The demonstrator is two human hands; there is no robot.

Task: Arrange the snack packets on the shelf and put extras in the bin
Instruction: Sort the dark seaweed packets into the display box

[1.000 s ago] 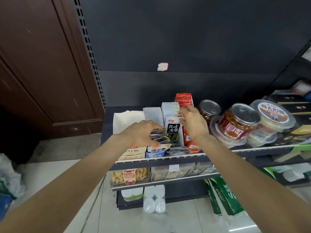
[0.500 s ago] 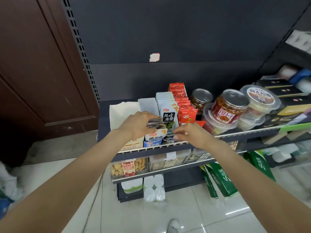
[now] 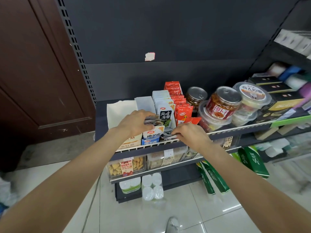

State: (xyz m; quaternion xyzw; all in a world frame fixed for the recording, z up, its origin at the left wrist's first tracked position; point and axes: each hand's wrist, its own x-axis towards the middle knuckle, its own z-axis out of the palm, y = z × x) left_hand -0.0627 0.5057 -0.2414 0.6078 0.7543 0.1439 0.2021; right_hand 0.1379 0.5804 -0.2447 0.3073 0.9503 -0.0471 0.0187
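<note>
- Here, a dark shelf (image 3: 104, 115) stands by a brown door (image 3: 33, 73).
- Round jars (image 3: 223, 102) and tubs sit on the right part of the shelf.
- Rows of white packets (image 3: 164, 106) and red packets (image 3: 180, 105) stand upright in the middle.
- The left hand (image 3: 134, 123) curls its fingers around a small stack of dark packets (image 3: 152, 121), just beside the white row.
- The right hand (image 3: 190, 135) pinches loose dark packets (image 3: 168, 134) lying at the front rail.
</note>
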